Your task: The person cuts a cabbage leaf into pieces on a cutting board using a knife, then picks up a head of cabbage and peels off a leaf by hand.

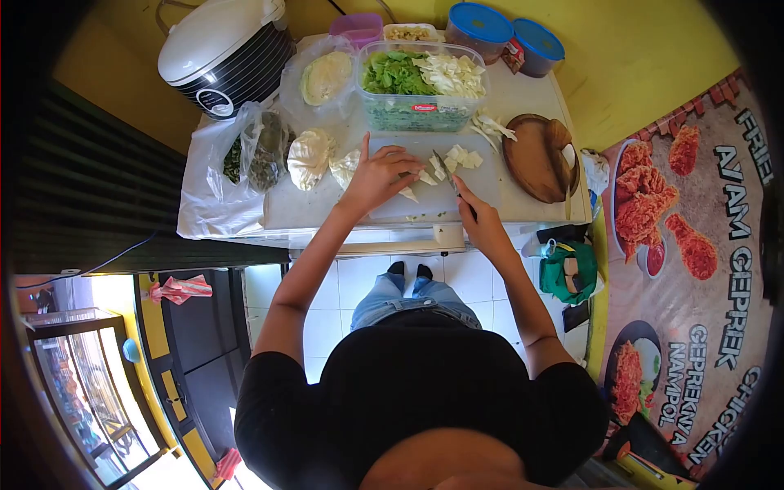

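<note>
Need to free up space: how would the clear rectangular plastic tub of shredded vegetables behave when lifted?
The clear rectangular plastic tub is probably light for its bulk, since leafy green shreds and white shreds fill it. Uncovered, it could spill if tilted.

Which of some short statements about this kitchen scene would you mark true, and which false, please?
1. The right hand has the knife in its grip. True.
2. The knife points back toward the person's body. False: it points away.
3. The left hand is to the left of the knife. True.
4. The plastic tub holds leafy greens. True.
5. The plastic tub is covered. False: its top is open.
</note>
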A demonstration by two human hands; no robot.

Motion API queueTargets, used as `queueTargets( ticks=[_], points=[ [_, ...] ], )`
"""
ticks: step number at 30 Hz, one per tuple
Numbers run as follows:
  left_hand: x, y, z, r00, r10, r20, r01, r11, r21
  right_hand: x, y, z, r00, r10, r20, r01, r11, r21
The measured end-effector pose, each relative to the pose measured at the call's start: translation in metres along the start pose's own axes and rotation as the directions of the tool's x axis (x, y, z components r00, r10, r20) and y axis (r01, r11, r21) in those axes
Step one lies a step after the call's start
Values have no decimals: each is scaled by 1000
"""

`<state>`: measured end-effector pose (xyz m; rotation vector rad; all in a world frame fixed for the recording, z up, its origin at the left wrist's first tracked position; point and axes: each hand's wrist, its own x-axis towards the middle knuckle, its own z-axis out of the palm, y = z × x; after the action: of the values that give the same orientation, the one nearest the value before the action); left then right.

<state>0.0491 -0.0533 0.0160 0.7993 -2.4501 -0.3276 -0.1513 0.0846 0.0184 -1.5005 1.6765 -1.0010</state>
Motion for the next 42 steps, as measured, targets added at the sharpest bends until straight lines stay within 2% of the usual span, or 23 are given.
queueTargets(
  ticks=[2,3,5,7,8,10,12,14,16,17,19,21,23,26,30,32,36,38,42],
  points=[
    [6,-1,-3,999,-25,37,26,1000,-2,0,4,0,994,-87,-69,87,996,4],
    [8,-1,-3,999,-46,-21,47,998,44,-1,-1,-3,994,-84,-75,84,996,4],
    [8,1,-1,995,-63,-75,70,994,86,-4,-14,-8,996,91,-10,-91,996,21],
    [9,6,5,973,-161,-167,180,978,102,-5,-17,-6,997,81,-18,-80,996,39],
    [9,9,7,973,-159,-166,178,979,102,-5,-19,-5,997,68,-23,-67,996,55],
    [8,15,8,943,-304,-133,316,946,77,-4,-28,-3,996,85,10,-85,995,58],
    [5,18,9,941,-294,-168,311,947,81,-2,-25,0,994,101,44,-103,993,61],
    [2,18,8,936,-285,-206,307,948,84,1,-12,8,994,-105,11,104,994,12],
    [-3,16,8,916,-256,-309,285,957,54,2,-18,4,996,-61,60,61,998,-10],
    [-6,15,6,915,-258,-310,287,956,52,2,-21,2,994,-13,107,17,999,-35],
    [-13,14,-1,921,-296,-252,317,947,47,3,-22,-1,992,-18,121,28,996,-81],
    [-18,12,-1,914,-310,-261,327,945,24,3,-21,0,990,-24,141,42,991,-127],
    [-22,8,0,906,-326,-269,338,941,0,3,-17,4,991,-51,124,83,959,-270],
    [-25,5,4,903,-344,-256,339,939,-63,7,-18,9,990,-32,138,82,924,-374],
    [-25,6,4,888,-368,-276,362,929,-71,15,-23,12,987,-5,160,69,916,-395],
    [-26,7,5,879,-377,-291,374,925,-69,11,-18,7,989,-46,143,82,962,-261],
    [-24,6,4,870,-380,-314,379,923,-66,-2,-20,-3,989,-59,133,94,957,-275],
    [-25,7,3,865,-384,-323,381,922,-75,-3,-22,-10,985,30,171,-6,990,-141],
    [-26,5,4,876,-365,-315,365,929,-61,6,-29,-16,980,59,190,-37,992,-121]
  ],
)
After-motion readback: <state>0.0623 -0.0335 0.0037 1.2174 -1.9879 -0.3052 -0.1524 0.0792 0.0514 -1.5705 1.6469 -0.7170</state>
